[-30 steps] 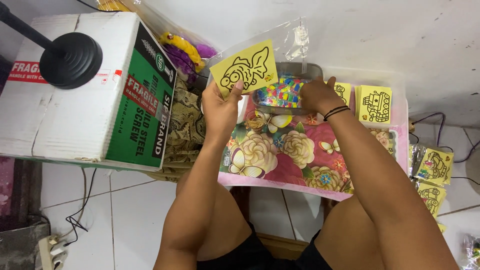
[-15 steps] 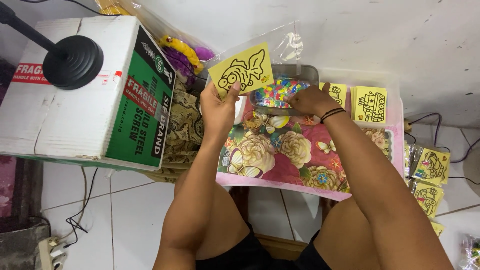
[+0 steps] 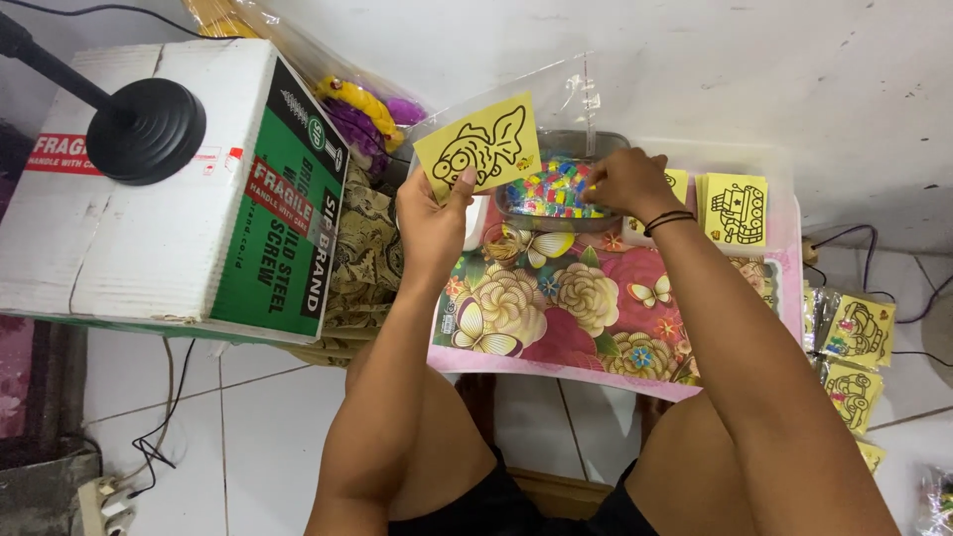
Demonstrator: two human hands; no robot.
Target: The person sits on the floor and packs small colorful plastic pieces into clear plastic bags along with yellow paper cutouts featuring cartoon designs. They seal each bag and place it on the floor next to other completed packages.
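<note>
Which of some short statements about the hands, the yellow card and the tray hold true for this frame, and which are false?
1. The left hand holds up a yellow card with a fish outline drawn on it. True.
2. The right hand rests flat on the cardboard box. False: it reaches into the tray of small colourful pieces, well away from the box.
3. A stack of yellow cards lies on the table to the right of the right hand. True.
4. The table's flowered cover is plain white. False: it bears large flowers and butterflies on pink.
5. A black round stand base sits on top of the cardboard box. True.
</note>
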